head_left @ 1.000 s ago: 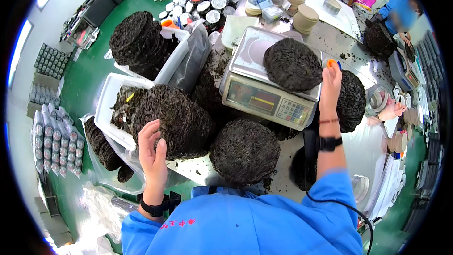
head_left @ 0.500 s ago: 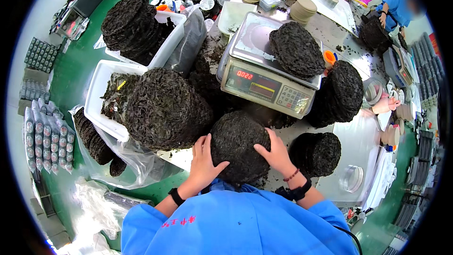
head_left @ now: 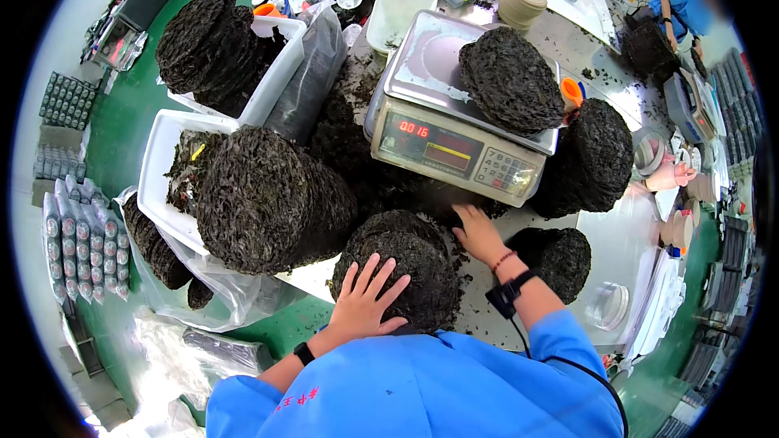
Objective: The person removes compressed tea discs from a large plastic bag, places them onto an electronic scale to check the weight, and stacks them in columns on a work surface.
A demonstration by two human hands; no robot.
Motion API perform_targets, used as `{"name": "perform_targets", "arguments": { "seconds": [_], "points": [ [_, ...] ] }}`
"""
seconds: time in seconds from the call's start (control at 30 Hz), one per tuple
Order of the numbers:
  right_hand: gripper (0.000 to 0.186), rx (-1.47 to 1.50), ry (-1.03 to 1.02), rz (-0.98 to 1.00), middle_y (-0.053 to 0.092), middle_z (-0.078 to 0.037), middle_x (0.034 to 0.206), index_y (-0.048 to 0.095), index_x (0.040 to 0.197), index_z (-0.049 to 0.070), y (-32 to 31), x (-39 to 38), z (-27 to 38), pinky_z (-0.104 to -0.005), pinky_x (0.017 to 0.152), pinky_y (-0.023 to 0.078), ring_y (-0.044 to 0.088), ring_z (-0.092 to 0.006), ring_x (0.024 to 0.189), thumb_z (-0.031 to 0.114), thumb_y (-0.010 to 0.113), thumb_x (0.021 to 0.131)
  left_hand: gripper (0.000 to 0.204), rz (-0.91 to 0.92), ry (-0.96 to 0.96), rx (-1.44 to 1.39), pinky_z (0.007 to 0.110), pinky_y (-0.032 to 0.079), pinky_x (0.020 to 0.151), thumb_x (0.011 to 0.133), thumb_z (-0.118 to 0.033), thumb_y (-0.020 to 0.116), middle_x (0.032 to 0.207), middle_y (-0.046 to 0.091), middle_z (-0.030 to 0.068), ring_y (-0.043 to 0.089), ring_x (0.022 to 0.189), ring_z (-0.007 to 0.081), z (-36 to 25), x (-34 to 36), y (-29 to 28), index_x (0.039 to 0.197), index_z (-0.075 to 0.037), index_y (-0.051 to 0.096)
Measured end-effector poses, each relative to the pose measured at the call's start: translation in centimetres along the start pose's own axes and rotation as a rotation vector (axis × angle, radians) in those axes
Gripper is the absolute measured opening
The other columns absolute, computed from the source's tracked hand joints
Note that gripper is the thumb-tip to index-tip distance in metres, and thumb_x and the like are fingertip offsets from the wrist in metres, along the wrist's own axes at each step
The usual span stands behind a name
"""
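A stack of round, dark dried seaweed cakes (head_left: 406,251) sits tilted on the table in front of me. My left hand (head_left: 365,300) lies open on its near left side, fingers spread. To the right of the stack, my right hand (head_left: 480,237) reaches toward loose dark seaweed scraps (head_left: 438,195) below the scale. Its thumb and fingers are apart, and its fingertips partly blend into the scraps. The digital scale (head_left: 389,134) carries another seaweed stack (head_left: 511,81) on its metal pan. A larger seaweed stack (head_left: 268,203) stands to the left of my left hand.
Two white bins (head_left: 158,182) with seaweed stand at the left, beside a clear plastic bag (head_left: 235,288). More seaweed stacks (head_left: 588,162) stand right of the scale. Round beige discs (head_left: 522,4) are piled at the back. A co-worker in blue (head_left: 686,4) works at the far right.
My right hand has let go of the near stack and moved right and forward to the scraps. My left hand has shifted onto the stack, which now leans differently. The scale's reading has changed.
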State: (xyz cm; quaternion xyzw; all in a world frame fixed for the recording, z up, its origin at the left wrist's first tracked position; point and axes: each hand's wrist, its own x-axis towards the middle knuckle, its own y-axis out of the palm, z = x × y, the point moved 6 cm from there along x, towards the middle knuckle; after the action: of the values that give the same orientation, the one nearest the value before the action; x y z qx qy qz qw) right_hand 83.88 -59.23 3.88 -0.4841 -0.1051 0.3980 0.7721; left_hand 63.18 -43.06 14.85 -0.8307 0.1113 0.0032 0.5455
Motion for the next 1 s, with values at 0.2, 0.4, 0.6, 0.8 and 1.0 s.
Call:
{"name": "perform_targets", "arguments": {
  "seconds": [0.2,0.4,0.6,0.8,1.0],
  "points": [
    [0.072,-0.297,-0.308,-0.010,0.033,-0.019,0.149,0.035,0.149,0.029,3.4,9.7,3.8,-0.0501,0.109,0.035,0.037,-0.0403,0.136,-0.006,0.048,0.087,0.077,0.071,-0.037,0.088,0.061,0.015,0.114,0.083,-0.064,0.058,0.155,0.029,0.0143,0.020,0.145,0.0396,0.1,0.0,1.1,0.146,-0.025,0.042],
    [0.057,0.175,0.117,0.063,0.042,-0.021,0.145,0.042,0.145,0.018,7.8,11.6,-0.5,-0.0461,0.105,0.040,0.041,-0.0378,0.133,0.005,0.051,0.090,0.078,0.087,-0.050,0.072,0.061,0.015,0.114,0.081,-0.063,0.060,0.154,0.030,0.0147,0.020,0.144,0.0407,0.3,0.0,1.1,0.146,-0.023,0.043],
    [0.027,0.086,-0.153,-0.200,0.059,-0.013,0.102,0.063,0.110,0.007,1.6,4.8,0.4,-0.0423,0.080,0.052,0.061,-0.0338,0.095,0.005,0.061,0.082,0.078,0.064,-0.040,0.061,0.060,0.015,0.115,0.081,-0.060,0.062,0.155,0.027,0.0150,0.018,0.145,0.0400,0.2,1.5,-0.2,0.146,-0.022,0.042],
    [0.030,0.184,-0.217,-0.442,0.063,-0.012,0.100,0.063,0.108,0.006,-8.0,-2.8,4.6,-0.0374,0.076,0.053,0.063,-0.0331,0.088,-0.003,0.062,0.079,0.076,0.005,-0.032,0.036,0.059,0.015,0.115,0.082,-0.056,0.064,0.154,0.028,0.0156,0.019,0.144,0.0393,-0.2,3.2,-1.1,0.146,-0.020,0.042],
    [0.025,0.578,-0.151,-0.161,0.067,-0.010,0.100,0.065,0.104,0.001,-18.7,-2.8,8.4,-0.0318,0.083,0.051,0.065,-0.0248,0.092,-0.006,0.064,0.081,0.077,-0.013,-0.043,-0.020,0.058,0.014,0.115,0.079,-0.052,0.070,0.152,0.030,0.0170,0.019,0.144,0.0401,-0.4,2.8,-1.7,0.143,-0.017,0.046]
  ]
}}
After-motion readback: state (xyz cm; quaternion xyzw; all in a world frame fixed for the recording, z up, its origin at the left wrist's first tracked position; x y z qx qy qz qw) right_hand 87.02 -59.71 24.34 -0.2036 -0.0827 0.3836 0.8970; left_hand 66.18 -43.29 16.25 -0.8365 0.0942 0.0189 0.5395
